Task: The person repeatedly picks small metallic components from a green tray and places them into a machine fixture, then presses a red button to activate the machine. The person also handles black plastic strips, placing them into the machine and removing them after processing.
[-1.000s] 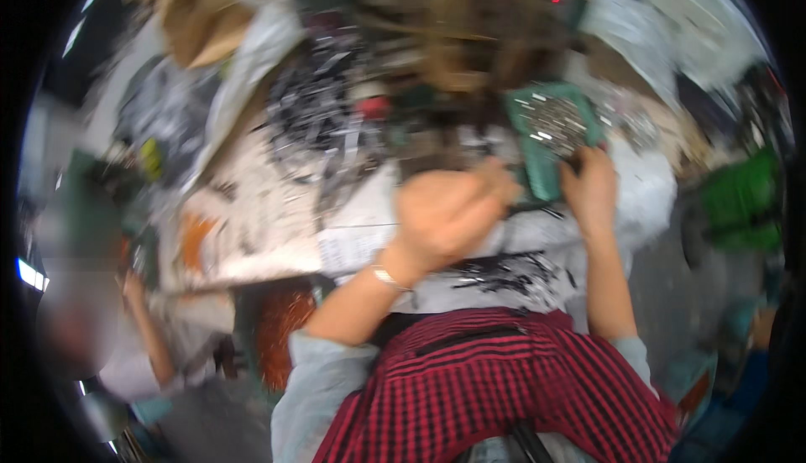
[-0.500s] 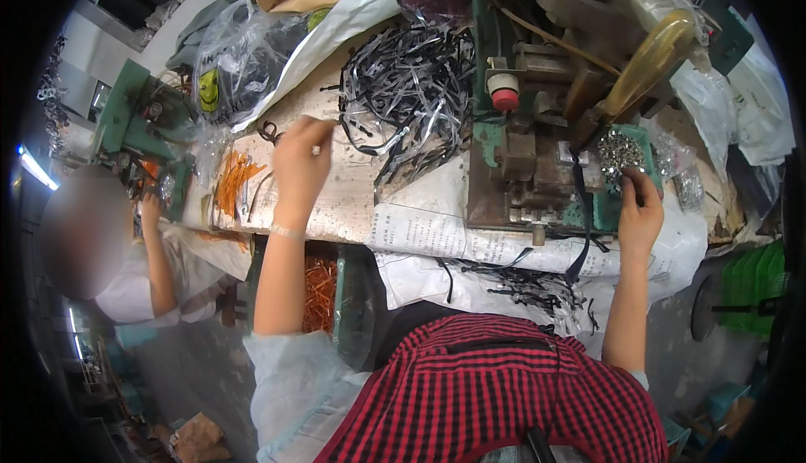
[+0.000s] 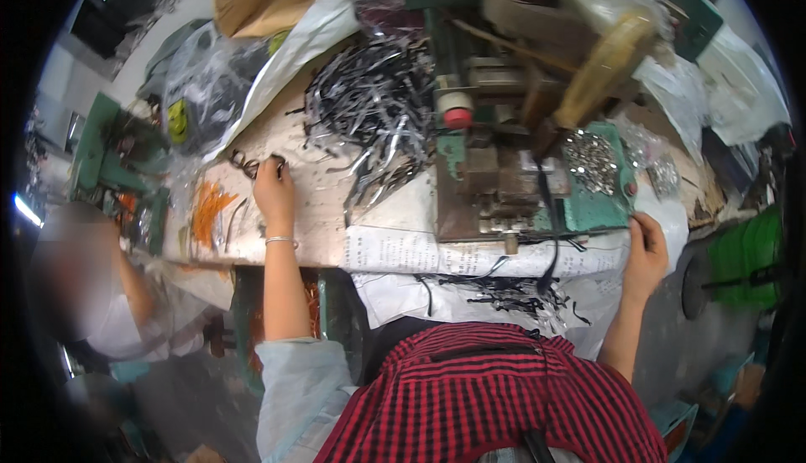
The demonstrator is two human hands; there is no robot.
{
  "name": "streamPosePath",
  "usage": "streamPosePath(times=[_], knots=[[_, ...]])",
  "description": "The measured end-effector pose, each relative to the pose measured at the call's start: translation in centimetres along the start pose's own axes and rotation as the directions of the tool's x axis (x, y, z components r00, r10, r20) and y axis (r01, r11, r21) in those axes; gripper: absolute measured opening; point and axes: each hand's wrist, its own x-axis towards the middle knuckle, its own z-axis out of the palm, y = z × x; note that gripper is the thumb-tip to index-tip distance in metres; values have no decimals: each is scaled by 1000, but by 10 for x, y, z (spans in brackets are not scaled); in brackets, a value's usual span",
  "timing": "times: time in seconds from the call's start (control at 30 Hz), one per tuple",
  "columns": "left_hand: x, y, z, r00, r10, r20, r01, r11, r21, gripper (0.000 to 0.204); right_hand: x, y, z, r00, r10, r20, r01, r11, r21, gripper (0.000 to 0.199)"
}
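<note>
The workbench [image 3: 319, 211] is crowded: a green press [image 3: 495, 169] stands at its middle, a heap of black straps [image 3: 378, 102] lies to its left, a tray of silver studs [image 3: 592, 161] sits on its right side, and orange pieces [image 3: 206, 211] lie near the left edge, where another person [image 3: 84, 295] works at a second machine. Half a second ago the left hand [image 3: 273, 190] was reaching toward the bench's left part; now it has settled there, fingers curled down onto a small dark strap loop [image 3: 248, 163] lying on the bare bench top, just left of the heap. That suggests a fresh piece is being picked up for the press. The left arm is stretched forward, wrist bent down, a bracelet [image 3: 280, 240] on it; whether the fingers have closed on the loop I cannot tell. The right hand [image 3: 645, 249] has dropped from the tray to the bench's near right edge, closed around the edge of the paper [image 3: 470, 257] there, forearm raised steeply.
</note>
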Motion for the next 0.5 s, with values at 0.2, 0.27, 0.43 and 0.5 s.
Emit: streamPosePath(times=[0.2,0.27,0.43,0.5], knots=[[0,112,-3,999,-50,8,44,765,-642,12,27,-125,78,926,-355,128,309,909,281,16],[-11,151,-15,991,-106,84,130,571,-810,13,33,-130,109,949,-281,143,213,907,364,28],[-40,213,-55,974,-177,142,182,237,-954,13,13,-128,126,983,-124,134,25,819,573,34],[-28,241,-90,997,-81,-21,-3,216,-976,12,14,-135,123,981,-108,164,-18,782,623,38]])
